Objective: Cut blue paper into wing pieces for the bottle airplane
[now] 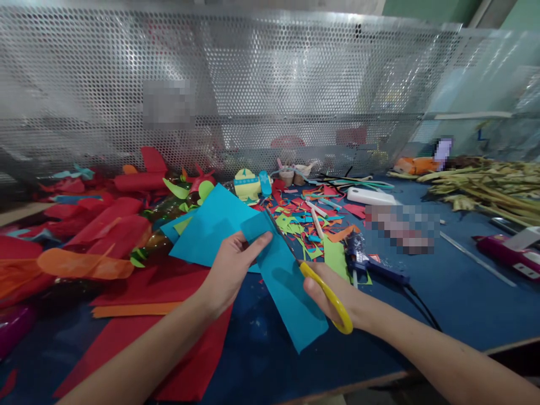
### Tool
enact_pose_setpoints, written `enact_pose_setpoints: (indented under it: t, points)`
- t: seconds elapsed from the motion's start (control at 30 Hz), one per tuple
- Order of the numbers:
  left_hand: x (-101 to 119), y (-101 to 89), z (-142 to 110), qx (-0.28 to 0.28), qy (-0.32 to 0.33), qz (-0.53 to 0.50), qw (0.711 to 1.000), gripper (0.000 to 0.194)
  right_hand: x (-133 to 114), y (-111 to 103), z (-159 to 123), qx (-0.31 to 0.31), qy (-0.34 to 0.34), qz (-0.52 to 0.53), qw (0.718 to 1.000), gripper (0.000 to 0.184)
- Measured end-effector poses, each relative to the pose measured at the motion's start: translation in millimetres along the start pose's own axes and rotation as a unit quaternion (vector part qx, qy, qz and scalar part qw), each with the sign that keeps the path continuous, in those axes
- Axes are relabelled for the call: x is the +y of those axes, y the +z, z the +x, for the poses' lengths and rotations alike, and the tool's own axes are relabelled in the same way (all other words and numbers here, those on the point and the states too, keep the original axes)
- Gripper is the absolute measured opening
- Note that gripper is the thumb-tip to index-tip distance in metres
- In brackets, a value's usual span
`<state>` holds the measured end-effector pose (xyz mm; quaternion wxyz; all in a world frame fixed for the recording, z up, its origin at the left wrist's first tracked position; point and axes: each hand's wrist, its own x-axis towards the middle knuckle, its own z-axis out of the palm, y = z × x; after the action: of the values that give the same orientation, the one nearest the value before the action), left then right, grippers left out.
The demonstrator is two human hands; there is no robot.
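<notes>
Between thumb and fingers, my left hand (232,264) pinches a long strip of blue paper (291,298) near its upper end. The strip slants down toward the table's front edge. My right hand (331,287) is closed round scissors with yellow handles (333,304). Their dark blades lie along the right edge of the strip, pointing up and left; whether they are parted I cannot tell. Behind my left hand rests a larger blue sheet (215,225). Red paper sheets (189,354) lie beneath my left forearm, with an orange strip (135,309) across them.
Colourful paper scraps (299,219) litter the middle of the blue table (472,304). Right of them lies a dark blue glue gun (375,267) with its cable. Red paper shapes (105,225) crowd the left. Dried stalks (498,180) fill the back right, before a perforated metal screen (287,73).
</notes>
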<state>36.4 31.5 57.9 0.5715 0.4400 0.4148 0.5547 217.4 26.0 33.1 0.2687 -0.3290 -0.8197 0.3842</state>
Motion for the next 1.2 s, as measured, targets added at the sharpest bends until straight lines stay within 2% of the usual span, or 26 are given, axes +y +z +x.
enact_pose_setpoints:
  t: [0.4, 0.87, 1.2]
  points:
    - [-3, -1.4, 1, 0.009, -0.002, 0.003, 1.000, 0.034, 3, 6, 1, 0.021, 0.013, -0.001, 1.000, 0.066]
    - [-4, -2.0, 3, 0.006, -0.002, -0.011, 1.000, 0.025, 6, 10, 0, 0.052, 0.005, -0.023, 0.998, 0.064]
    - [-1, -3.1, 2, -0.017, -0.003, -0.005, 1.000, 0.018, 4, 10, 2, 0.040, 0.010, 0.005, 0.999, 0.065]
